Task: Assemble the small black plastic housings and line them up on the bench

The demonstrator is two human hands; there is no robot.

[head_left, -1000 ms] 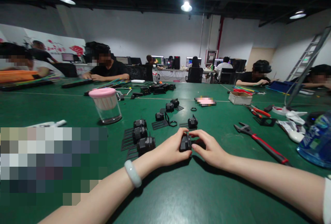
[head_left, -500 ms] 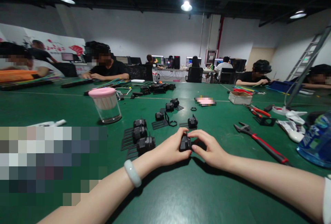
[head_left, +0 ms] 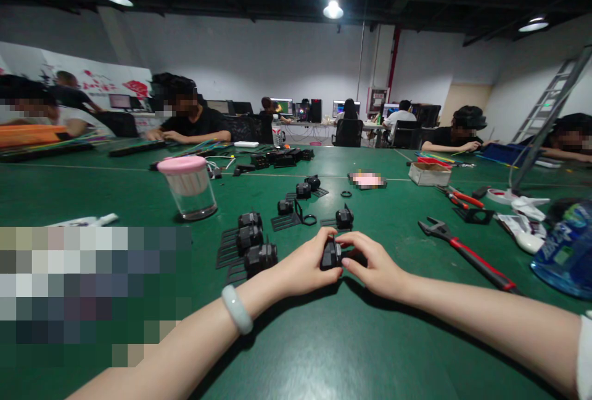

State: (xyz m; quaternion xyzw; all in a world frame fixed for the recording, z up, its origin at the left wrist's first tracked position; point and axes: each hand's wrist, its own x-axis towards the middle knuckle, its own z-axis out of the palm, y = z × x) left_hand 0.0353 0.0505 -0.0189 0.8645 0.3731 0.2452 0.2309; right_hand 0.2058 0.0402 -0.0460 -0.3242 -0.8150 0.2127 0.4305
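My left hand (head_left: 308,262) is wrapped around a black plastic fitting (head_left: 329,254), its fingers behind and its thumb in front. At the fitting's right end, the thumb and forefinger of my right hand (head_left: 374,264) pinch its ring-like edge. The fitting is held just above the green table, and part of it is hidden by my fingers. Beyond my hands stands a similar black fitting on a slotted bracket (head_left: 344,217). More of these bracketed fittings (head_left: 250,238) are grouped to the left, beside my left forearm.
A loose black ring (head_left: 309,220) lies beyond my left hand. An adjustable wrench (head_left: 476,258) and a blue bottle (head_left: 567,255) are on the right. A pink-lidded clear jar (head_left: 189,189) stands on the left. Several people sit farther back around the green table (head_left: 296,351).
The fingertips of my right hand have shifted slightly at the fitting's right end, showing a little more of its edge. My left hand stays in place.
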